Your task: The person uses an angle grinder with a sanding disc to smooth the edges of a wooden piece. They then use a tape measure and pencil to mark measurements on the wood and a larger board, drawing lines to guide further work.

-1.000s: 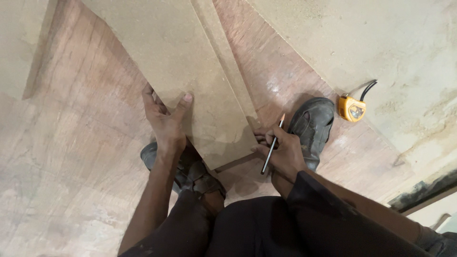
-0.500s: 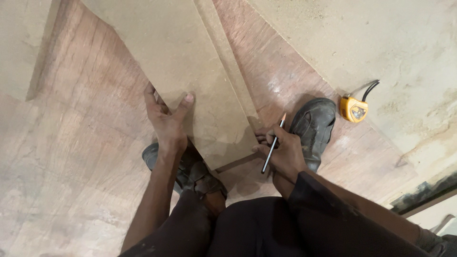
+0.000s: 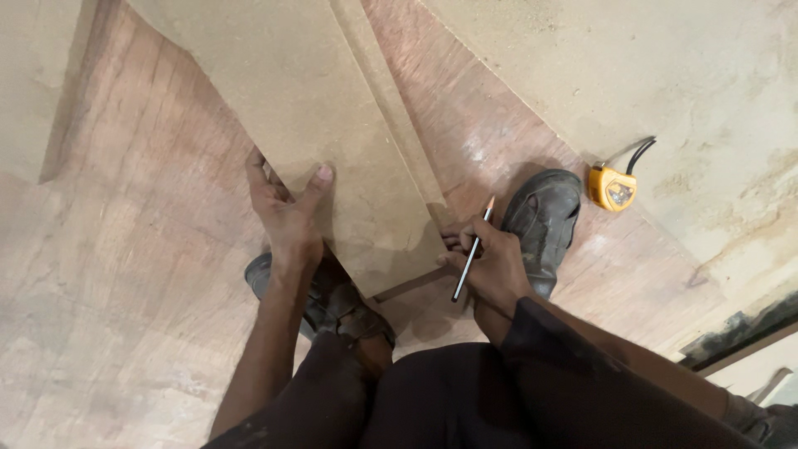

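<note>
A long tan fibreboard panel (image 3: pixel 316 125) lies slanted on a reddish plywood sheet (image 3: pixel 150 274). My left hand (image 3: pixel 287 212) grips the panel's left edge near its lower end, thumb on top. My right hand (image 3: pixel 490 262) rests at the panel's lower right corner, next to a narrower board strip (image 3: pixel 391 108), and holds a pencil (image 3: pixel 471 252) with its tip pointing up. My two dark shoes (image 3: pixel 544 224) stand on the plywood below the panel.
An orange tape measure (image 3: pixel 613 188) with a black strap lies on a pale dusty board (image 3: pixel 665 75) at the right. Another tan board (image 3: pixel 33 83) lies at the upper left. A dark gap (image 3: pixel 736 333) shows at the lower right edge.
The panel and my left hand have shifted slightly; my right hand with the pencil stays at the lower corner. Little else has moved.
</note>
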